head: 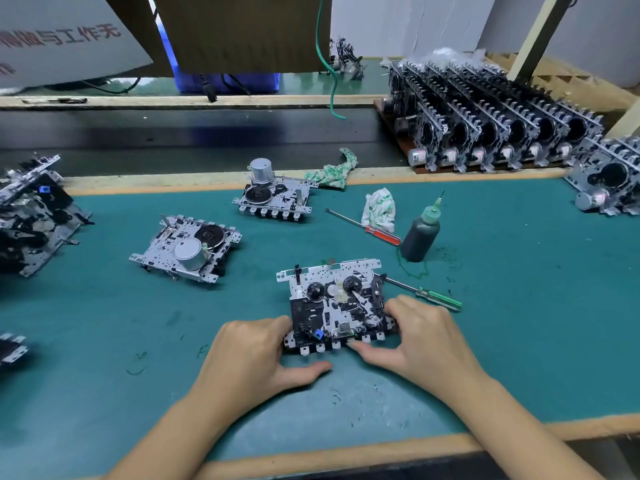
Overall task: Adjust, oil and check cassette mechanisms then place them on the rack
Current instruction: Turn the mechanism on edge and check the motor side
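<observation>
A cassette mechanism (pixel 337 301) lies face up on the green mat (pixel 502 323) in front of me, reels and black levers showing. My left hand (pixel 254 355) grips its left front corner, fingers curled on the edge, thumb stretched along the mat below it. My right hand (pixel 420 337) holds the right front edge, thumb pressing the row of keys. A dark oil bottle (pixel 420 233) with a green nozzle stands behind to the right. The rack (pixel 495 133) at the back right carries several finished mechanisms standing on edge.
Two more mechanisms (pixel 188 245) (pixel 275 197) lie motor-up to the left and behind. A green-handled screwdriver (pixel 438 297) and a red-handled screwdriver (pixel 379 233) lie near the bottle, with rags (pixel 379 207). Further mechanisms are piled at the left edge (pixel 34 216) and far right (pixel 609 185).
</observation>
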A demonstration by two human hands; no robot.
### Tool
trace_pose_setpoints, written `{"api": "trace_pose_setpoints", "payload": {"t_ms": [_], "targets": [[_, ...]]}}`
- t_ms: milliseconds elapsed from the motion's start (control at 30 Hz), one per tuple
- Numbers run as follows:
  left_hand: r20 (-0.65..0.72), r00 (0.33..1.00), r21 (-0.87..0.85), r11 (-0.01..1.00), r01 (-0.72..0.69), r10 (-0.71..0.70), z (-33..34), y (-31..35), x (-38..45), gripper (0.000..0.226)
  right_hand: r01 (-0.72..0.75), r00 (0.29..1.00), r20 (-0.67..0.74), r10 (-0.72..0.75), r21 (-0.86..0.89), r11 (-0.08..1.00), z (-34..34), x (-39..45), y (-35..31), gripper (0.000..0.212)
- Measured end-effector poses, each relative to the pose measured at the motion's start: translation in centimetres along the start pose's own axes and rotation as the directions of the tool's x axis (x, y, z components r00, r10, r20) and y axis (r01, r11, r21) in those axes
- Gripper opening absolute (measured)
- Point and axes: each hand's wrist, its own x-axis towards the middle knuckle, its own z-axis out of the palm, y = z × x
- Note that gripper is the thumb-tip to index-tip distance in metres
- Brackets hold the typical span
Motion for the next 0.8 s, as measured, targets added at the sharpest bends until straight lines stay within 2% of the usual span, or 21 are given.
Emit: {"api": "trace_pose_setpoints", "payload": {"t_ms": [100, 200, 300, 467, 600, 700, 800], "targets": [[-0.002, 1.0, 0.027, 1.0, -0.001, 0.001, -0.1, -0.3, 0.0, 0.053, -0.012, 1.0, 0.021, 0.012, 0.024, 1.0, -0.1, 0.1, 0.1, 0.056], [-0.01, 1.0, 0.034, 0.999, -0.009, 0.009, 0.1, -0.4, 0.0, 0.051, 0.082, 0.994, 0.075, -0.083, 0.025, 0.996, -0.7, 0.1, 1.1, 0.05], [-0.018, 1.0, 0.038, 0.999, -0.021, 0.022, 0.1, -0.5, 0.0, 0.054, 0.116, 0.991, 0.062, -0.118, 0.023, 0.993, -0.8, 0.1, 1.4, 0.047], [-0.091, 0.994, 0.044, 0.996, 0.072, -0.068, 0.2, -0.2, 0.1, 0.047, 0.123, 0.991, 0.05, -0.128, 0.092, 0.988, -0.8, -0.2, 1.1, 0.047], [-0.064, 0.996, 0.037, 0.997, 0.072, -0.07, 0.2, -0.4, 0.1, 0.046, 0.122, 0.989, 0.065, -0.129, 0.113, 0.986, -0.9, -0.1, 1.2, 0.049], [-0.028, 0.998, 0.028, 0.998, 0.049, -0.048, 0.1, -0.3, 0.2, 0.055, 0.098, 0.995, 0.023, -0.1, 0.088, 0.991, -0.7, -0.1, 0.9, 0.047], [-0.047, 0.986, 0.079, 0.983, 0.165, -0.161, 0.2, 0.7, 0.3, 0.059, 0.082, 0.997, 0.007, -0.083, 0.072, 0.994, -0.5, 0.0, 0.7, 0.046]]}}
